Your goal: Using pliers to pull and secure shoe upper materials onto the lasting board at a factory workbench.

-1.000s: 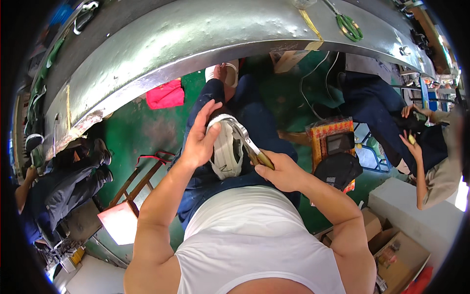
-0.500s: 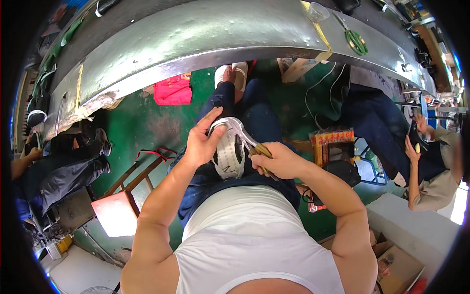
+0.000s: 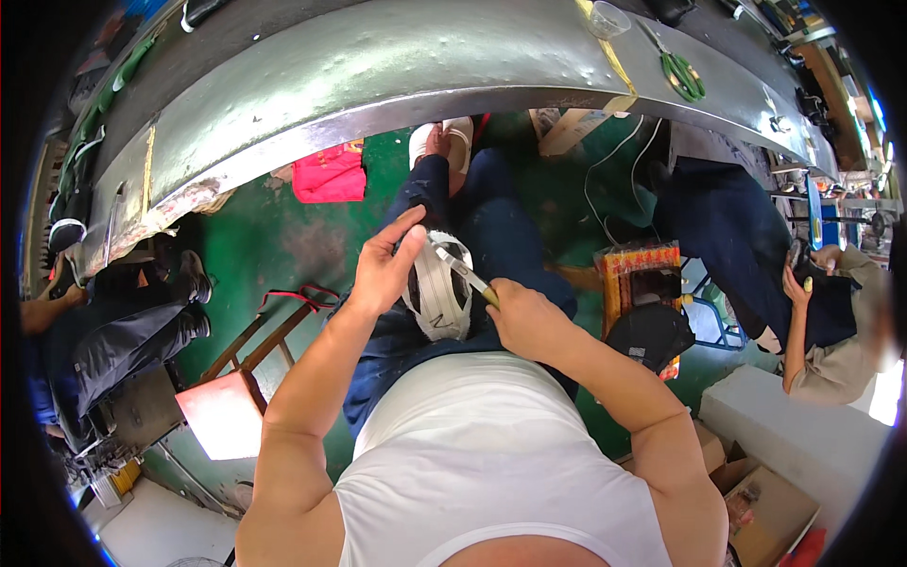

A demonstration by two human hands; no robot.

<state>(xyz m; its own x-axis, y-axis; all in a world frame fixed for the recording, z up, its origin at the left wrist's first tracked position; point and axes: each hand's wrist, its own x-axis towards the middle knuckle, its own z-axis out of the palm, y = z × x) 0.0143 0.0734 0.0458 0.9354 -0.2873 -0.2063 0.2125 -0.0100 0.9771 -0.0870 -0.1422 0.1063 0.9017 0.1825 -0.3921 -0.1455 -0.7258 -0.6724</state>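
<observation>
A white shoe upper (image 3: 440, 300) with black parts, pulled over a form, lies sole side up on my lap between my thighs. My left hand (image 3: 385, 265) grips its far left edge, thumb over the rim and fingers along the outside. In my right hand (image 3: 531, 319) is a pair of pincers (image 3: 466, 272) with silver jaws and yellowish handles. The pincers' head reaches over the shoe's far right rim; whether the jaws pinch the material I cannot tell. My right fingers wrap round the handles and partly hide them.
A metal-topped bench (image 3: 378, 71) runs across in front, with green-handled scissors (image 3: 682, 76) and a clear cup (image 3: 608, 19) on it. A wooden stool (image 3: 227, 416) stands left, a black cap (image 3: 652, 335) right. Co-workers sit on both sides; one person's hand (image 3: 798, 283) holds a dark shoe.
The pincers have turned edge-on, and their head has dropped from the shoe's far end to its right rim. My right hand has rolled over. My left hand stays on the shoe.
</observation>
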